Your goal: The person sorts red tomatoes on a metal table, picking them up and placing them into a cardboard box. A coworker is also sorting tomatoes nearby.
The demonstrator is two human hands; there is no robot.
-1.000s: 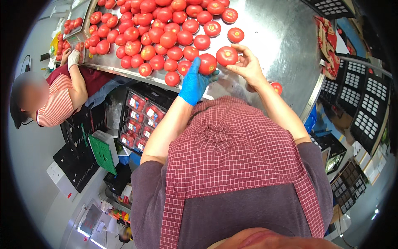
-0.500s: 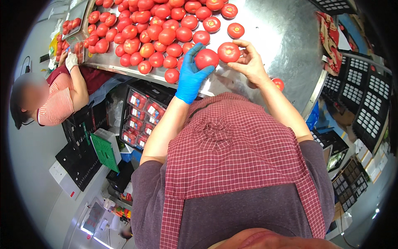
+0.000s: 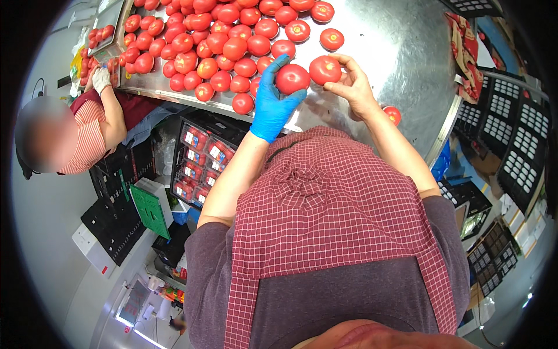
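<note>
My left hand (image 3: 274, 103), in a blue glove, is closed around a red tomato (image 3: 292, 79), thumb below and fingers above. Bare and just to the right, my right hand (image 3: 351, 87) grips a second tomato (image 3: 325, 70) by its right side, its stem scar facing up. The two held tomatoes are close together above the metal table (image 3: 401, 64). Many loose tomatoes (image 3: 235, 49) are spread beyond and left of my hands. One more tomato (image 3: 393, 115) lies near the table's front edge, partly behind my right forearm.
A black crate (image 3: 197, 160) of packed tomato punnets stands below the table on the left. Farther left, a co-worker (image 3: 96, 134) reaches to clear containers. A green crate (image 3: 150, 209) is beneath them. Black trays (image 3: 520, 139) stand at the right, near a patterned red cloth (image 3: 463, 58).
The tomato in my right hand has tipped slightly and moved a little up and right. My left hand keeps its hold, almost still. The co-worker's head has shifted slightly.
</note>
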